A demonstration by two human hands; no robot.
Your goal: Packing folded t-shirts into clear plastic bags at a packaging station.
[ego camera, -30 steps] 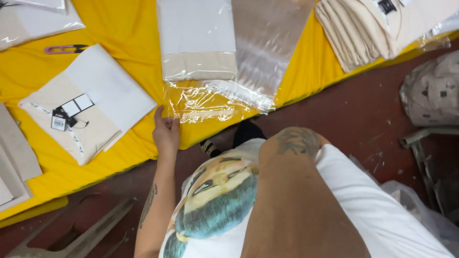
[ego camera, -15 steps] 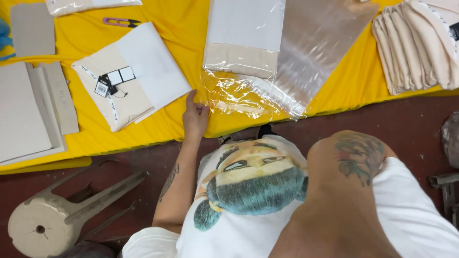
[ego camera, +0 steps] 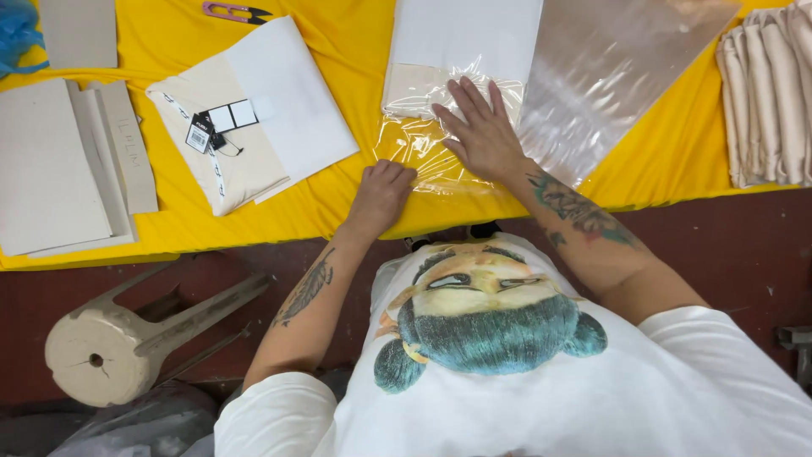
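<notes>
The clear plastic bag [ego camera: 440, 140] with a folded cream garment [ego camera: 423, 89] inside lay at twelve o'clock on the yellow table [ego camera: 338, 42]. The right hand [ego camera: 482, 131] pressed flat, fingers spread wide; the left hand [ego camera: 381, 190] pinched the open edge at seven o'clock — light, slippery, limp film, probably best gripped at that edge

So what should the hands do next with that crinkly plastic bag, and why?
Probably fold the loose bag end over. The right hand lies flat on the folded cream cloth inside the clear plastic bag, and the left hand pinches the bag's empty, crinkled end at the edge of the yellow table.
</notes>
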